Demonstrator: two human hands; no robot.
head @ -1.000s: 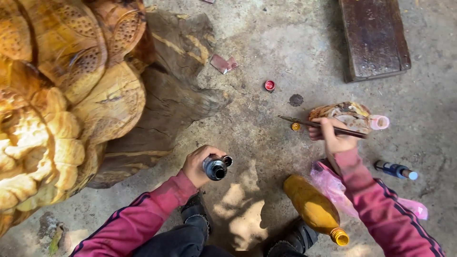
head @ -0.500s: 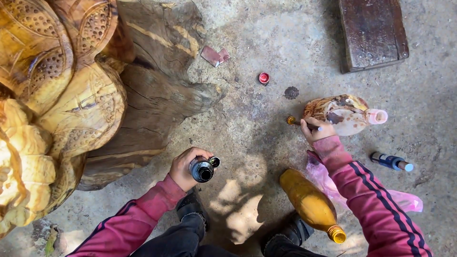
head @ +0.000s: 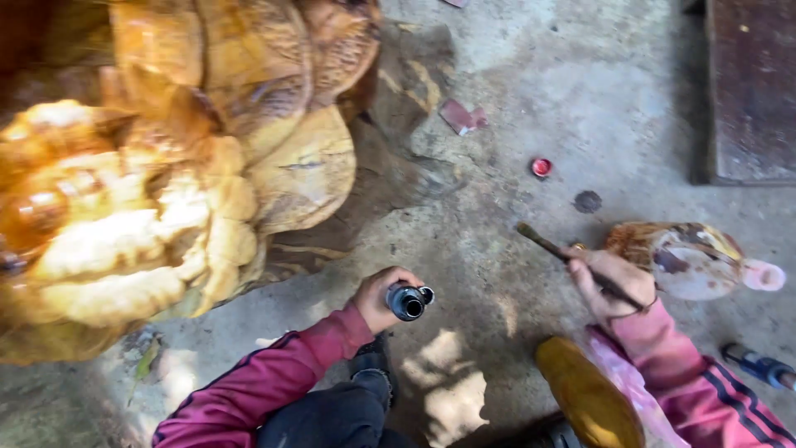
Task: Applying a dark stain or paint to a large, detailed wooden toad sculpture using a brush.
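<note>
The brush [head: 572, 259] is a thin dark stick held low over the concrete floor [head: 497, 99], its tip pointing up and to the left, its back end buried in the right hand [head: 612, 282]. That hand's fingers are curled and pressed together around the handle, thumb on top, much as one holds a pencil. Just beside the hand, to the right, lies a cut plastic bottle [head: 692, 259] on its side, stained brown inside, with a pale pink cap at its far end. To work cleanly from here, I judge the brush should be kept tip-up so nothing drips on the sleeve, and the grip kept light and near the middle of the handle. The left hand [head: 377, 297] is wrapped around a small dark can [head: 408, 301], open mouth facing the camera, fingers closed about its body; holding it level would keep the contents in. Beyond it rises a large carved wooden sculpture [head: 191, 174], golden and glossy. A yellow bottle [head: 589, 402] lies near the right sleeve, a red cap [head: 541, 168] further off, and a dark board [head: 750, 91] sits at the top right.
</note>
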